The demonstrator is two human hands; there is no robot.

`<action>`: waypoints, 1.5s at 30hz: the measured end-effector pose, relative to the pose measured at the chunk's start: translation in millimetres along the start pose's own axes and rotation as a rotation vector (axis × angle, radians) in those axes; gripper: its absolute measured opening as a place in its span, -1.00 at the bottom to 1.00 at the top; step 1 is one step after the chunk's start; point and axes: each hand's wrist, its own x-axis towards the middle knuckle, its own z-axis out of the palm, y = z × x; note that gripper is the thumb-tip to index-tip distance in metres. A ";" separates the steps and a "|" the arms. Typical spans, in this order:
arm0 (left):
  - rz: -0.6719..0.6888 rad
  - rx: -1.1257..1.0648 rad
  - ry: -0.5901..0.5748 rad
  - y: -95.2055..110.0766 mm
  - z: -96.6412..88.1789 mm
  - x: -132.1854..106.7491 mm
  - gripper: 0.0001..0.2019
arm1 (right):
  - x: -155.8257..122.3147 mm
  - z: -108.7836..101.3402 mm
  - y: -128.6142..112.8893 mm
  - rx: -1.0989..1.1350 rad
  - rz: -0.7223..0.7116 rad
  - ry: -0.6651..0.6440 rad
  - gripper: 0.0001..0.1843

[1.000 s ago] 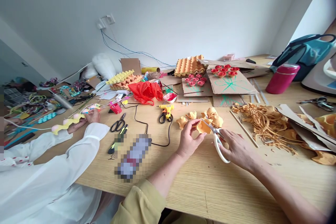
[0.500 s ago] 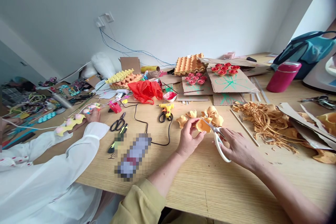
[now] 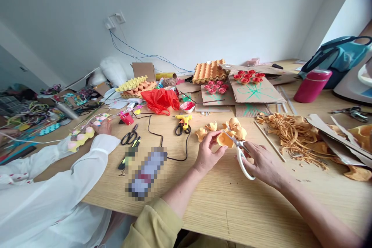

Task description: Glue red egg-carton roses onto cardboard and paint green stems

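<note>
My left hand [image 3: 209,151] pinches an orange egg-carton cup [image 3: 224,140] between thumb and fingers, its hollow side facing me. In my right hand [image 3: 260,162] are white-handled scissors [image 3: 242,159], fingers wrapped through the loops. The blades lie at the cup's upper right rim. Just behind my hands sits a small group of cut orange cups [image 3: 238,128], with another cup [image 3: 200,134] to the left of it. A yellow glue gun [image 3: 183,120] lies beyond my left hand.
A heap of orange trimmings [image 3: 290,135] and a thin stick [image 3: 270,141] lie to the right. Red-painted flowers [image 3: 249,76] sit on cardboard [image 3: 258,92] behind. At left, a co-worker's hand [image 3: 103,127] is at a painted carton strip [image 3: 81,138]. Black scissors [image 3: 129,135] lie nearby.
My hands, the cup and the scissors keep nearly the same pose. The co-worker's painted carton strip has shifted slightly to the right and tilted.
</note>
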 end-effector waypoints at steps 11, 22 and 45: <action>-0.107 -0.104 0.025 -1.0 1.0 1.4 -0.54 | -0.2 0.4 -1.0 -0.013 -0.023 0.017 -0.75; -0.148 -0.145 0.048 -0.4 1.3 0.8 -0.52 | -0.6 0.8 -0.4 0.008 -0.036 0.016 -0.70; -0.025 -0.109 -0.053 -7.9 5.6 -3.1 -0.58 | 0.3 3.9 -2.2 0.008 0.073 0.008 -0.76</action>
